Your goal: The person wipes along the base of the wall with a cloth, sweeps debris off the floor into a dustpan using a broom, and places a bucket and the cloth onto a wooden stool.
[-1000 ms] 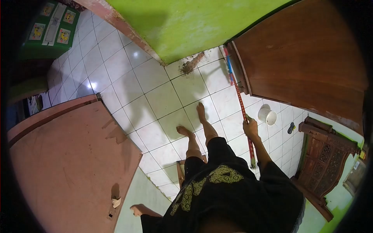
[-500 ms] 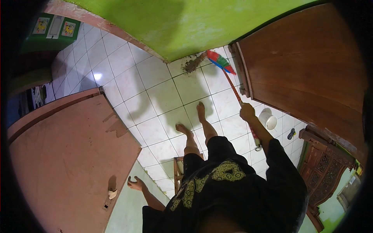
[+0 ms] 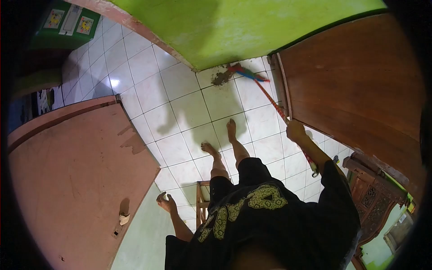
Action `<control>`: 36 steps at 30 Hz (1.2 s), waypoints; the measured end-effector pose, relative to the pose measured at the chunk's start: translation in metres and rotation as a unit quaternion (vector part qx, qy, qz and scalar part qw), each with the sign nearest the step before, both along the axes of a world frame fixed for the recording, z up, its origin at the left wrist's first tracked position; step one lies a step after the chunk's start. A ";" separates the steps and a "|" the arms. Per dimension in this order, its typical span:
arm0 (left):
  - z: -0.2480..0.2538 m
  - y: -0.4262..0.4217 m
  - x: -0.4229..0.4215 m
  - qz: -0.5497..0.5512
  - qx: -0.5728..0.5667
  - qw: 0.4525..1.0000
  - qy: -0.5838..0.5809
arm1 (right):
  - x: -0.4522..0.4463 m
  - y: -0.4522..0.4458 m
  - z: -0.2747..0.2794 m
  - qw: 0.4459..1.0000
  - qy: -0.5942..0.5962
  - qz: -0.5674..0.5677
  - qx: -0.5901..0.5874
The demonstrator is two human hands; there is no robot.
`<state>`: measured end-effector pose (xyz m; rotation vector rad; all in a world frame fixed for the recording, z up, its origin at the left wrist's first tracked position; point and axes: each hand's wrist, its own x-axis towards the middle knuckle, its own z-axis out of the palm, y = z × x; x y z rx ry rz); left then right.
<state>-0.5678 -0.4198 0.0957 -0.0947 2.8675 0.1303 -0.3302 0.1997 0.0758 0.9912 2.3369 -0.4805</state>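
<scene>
My right hand (image 3: 295,130) is closed around the patterned handle of a broom (image 3: 271,100), whose hooked end sticks out below my forearm. Red, green and blue bristles (image 3: 246,73) rest low on the tiles by the foot of the green wall. Touching their left end is a pile of brown dirt (image 3: 221,78). My left hand (image 3: 167,202) hangs at my side, fingers loosely curled and apart, with nothing in it. The pink door panel is the nearest thing to that hand.
A pink door (image 3: 81,180) stands on the left and a brown wooden cabinet (image 3: 351,76) on the right. Carved wooden furniture (image 3: 371,193) is at lower right. A small wooden stool or frame (image 3: 202,198) stands beside my leg. White tiles (image 3: 189,110) cover the floor.
My right hand has moved right with the handle, hiding most of the white bucket. The bristles have swung slightly left into the dirt and look flatter. My left hand has shifted right and up.
</scene>
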 end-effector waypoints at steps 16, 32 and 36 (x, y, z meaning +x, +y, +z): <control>-0.019 -0.004 0.032 -0.047 0.063 0.997 -0.017 | 0.027 0.015 -0.051 0.990 0.084 0.108 0.017; -0.005 0.047 0.012 -0.006 0.086 0.994 -0.072 | -0.009 0.005 -0.003 0.993 -0.007 0.121 -0.015; -0.040 0.024 0.025 -0.066 0.133 0.987 -0.063 | 0.055 0.020 -0.090 0.992 0.055 0.115 0.017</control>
